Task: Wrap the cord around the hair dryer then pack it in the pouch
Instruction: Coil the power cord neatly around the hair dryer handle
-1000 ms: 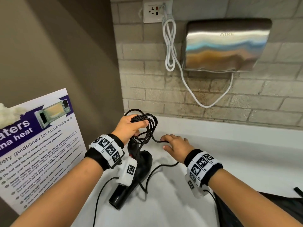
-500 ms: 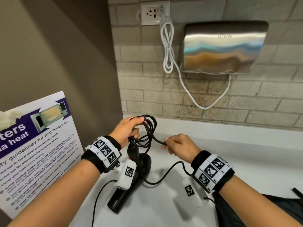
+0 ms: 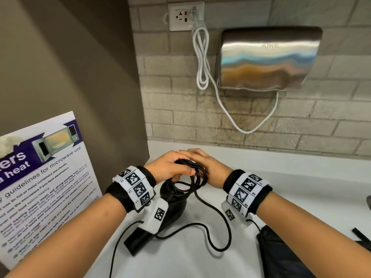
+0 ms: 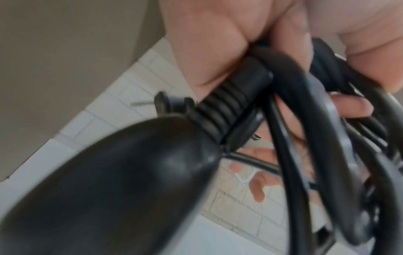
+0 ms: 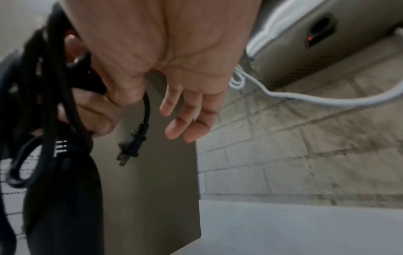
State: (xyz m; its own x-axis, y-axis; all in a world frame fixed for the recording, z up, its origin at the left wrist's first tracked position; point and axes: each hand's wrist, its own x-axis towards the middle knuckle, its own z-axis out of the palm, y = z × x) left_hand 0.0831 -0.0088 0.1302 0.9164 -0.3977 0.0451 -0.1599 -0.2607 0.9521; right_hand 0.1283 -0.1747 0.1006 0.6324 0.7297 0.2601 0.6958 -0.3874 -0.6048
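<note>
The black hair dryer (image 3: 174,205) lies on the white counter (image 3: 281,187), nozzle toward me. My left hand (image 3: 170,167) grips a bundle of coiled black cord (image 3: 192,177) at the top of the dryer's handle; the left wrist view shows its fingers (image 4: 359,107) curled round the coils (image 4: 305,138) beside the ribbed strain relief (image 4: 222,107). My right hand (image 3: 204,165) lies over the coils. Its thumb (image 5: 122,82) pinches the cord while the other fingers stay straight, and the plug (image 5: 129,146) dangles below. A slack loop (image 3: 224,227) trails on the counter. The black pouch (image 3: 281,255) lies under my right forearm.
A steel hand dryer (image 3: 267,57) hangs on the brick wall, its white cable (image 3: 200,57) running to a socket (image 3: 186,16). A microwave poster (image 3: 40,177) leans against the brown side wall at left. A dark object (image 3: 361,235) sits at the counter's right edge.
My right hand has moved left and up with the cord, from beside the coils to on top of them, meeting my left hand. The slack loop on the counter has shifted.
</note>
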